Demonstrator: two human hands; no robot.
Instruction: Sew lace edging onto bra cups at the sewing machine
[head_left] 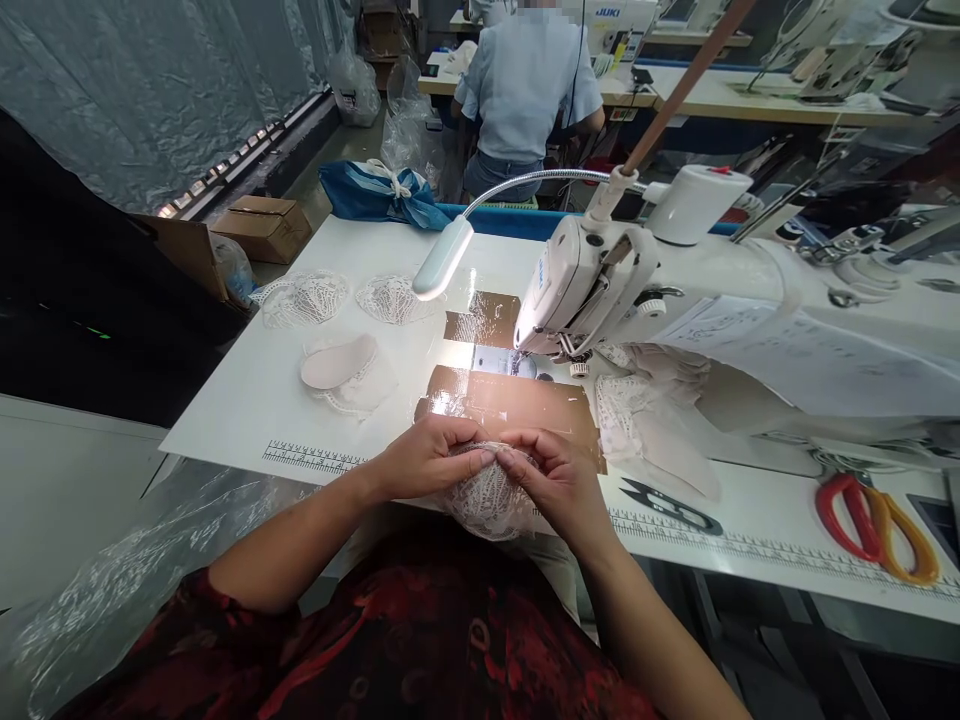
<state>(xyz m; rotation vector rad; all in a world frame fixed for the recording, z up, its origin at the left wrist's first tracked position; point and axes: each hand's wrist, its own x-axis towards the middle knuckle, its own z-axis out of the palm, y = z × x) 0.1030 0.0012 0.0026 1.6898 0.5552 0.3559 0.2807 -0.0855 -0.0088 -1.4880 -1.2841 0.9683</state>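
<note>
Head view: two hands pinch a lace cup at the table's near edge.

Left hand [427, 457] and right hand [559, 480] both grip the lace cup [487, 497] (at 6 o'clock from the sewing machine [600, 290]); keeping edges aligned, fingertips close, seems wise.

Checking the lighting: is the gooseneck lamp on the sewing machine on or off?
On. The lamp throws a bright glare on the table below it.

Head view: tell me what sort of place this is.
Most likely a garment sewing workshop: a white industrial sewing machine stands on the white worktable, both hands hold a white lace piece, and another person sits at a further machine.
</note>
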